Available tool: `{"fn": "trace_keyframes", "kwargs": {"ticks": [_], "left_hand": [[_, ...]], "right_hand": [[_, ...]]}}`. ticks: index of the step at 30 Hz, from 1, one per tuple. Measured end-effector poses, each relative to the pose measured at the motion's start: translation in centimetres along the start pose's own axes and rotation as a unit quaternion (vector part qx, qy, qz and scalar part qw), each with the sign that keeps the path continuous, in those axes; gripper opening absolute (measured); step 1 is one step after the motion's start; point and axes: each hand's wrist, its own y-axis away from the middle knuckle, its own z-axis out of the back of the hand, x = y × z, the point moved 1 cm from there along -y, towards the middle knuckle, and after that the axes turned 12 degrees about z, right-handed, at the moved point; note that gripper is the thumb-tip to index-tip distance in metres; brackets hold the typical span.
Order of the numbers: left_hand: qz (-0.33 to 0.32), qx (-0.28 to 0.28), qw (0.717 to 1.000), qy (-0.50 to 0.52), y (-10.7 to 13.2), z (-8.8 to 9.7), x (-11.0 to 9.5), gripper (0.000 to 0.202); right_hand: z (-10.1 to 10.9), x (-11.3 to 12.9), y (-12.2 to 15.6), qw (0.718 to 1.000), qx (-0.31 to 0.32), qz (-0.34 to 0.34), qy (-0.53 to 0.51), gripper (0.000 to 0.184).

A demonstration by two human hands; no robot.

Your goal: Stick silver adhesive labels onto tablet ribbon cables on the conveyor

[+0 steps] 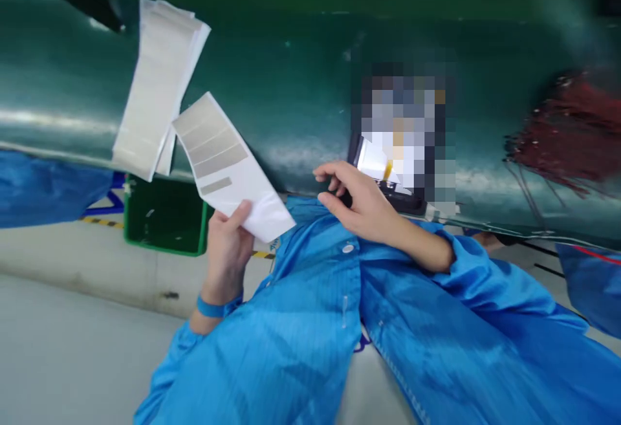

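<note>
My left hand (228,244) is closed on the lower end of a white sheet (228,166) that carries several grey rectangular strips; the sheet slants up and to the left. My right hand (361,205) is curled with the fingers pinched at a small dark object (388,182) at the table's near edge, where a shiny silver piece with an orange spot shows. A stack of white sheets (155,82) lies on the green table farther left. Both arms wear blue coat sleeves, and a blue band circles my left wrist.
The green table (291,88) fills the upper view. A bundle of red wires (567,134) lies at the right. A green bin (165,215) stands on the grey floor below the table's edge. Blue cloth shows at the far left and far right.
</note>
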Motion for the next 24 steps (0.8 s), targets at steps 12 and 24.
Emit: {"fn": "trace_keyframes", "kwargs": {"ticks": [12, 24], "left_hand": [[-0.236, 0.096, 0.964, 0.074, -1.3, -2.7, -0.7, 0.105], [-0.339, 0.089, 0.935, -0.061, 0.6, -3.2, -2.6, 0.041]], "right_hand": [[-3.3, -0.8, -3.1, 0.998, -0.013, 0.005, 0.067, 0.038], [-3.7, 0.0, -6.2, 0.976, 0.036, 0.092, 0.192, 0.034]]}}
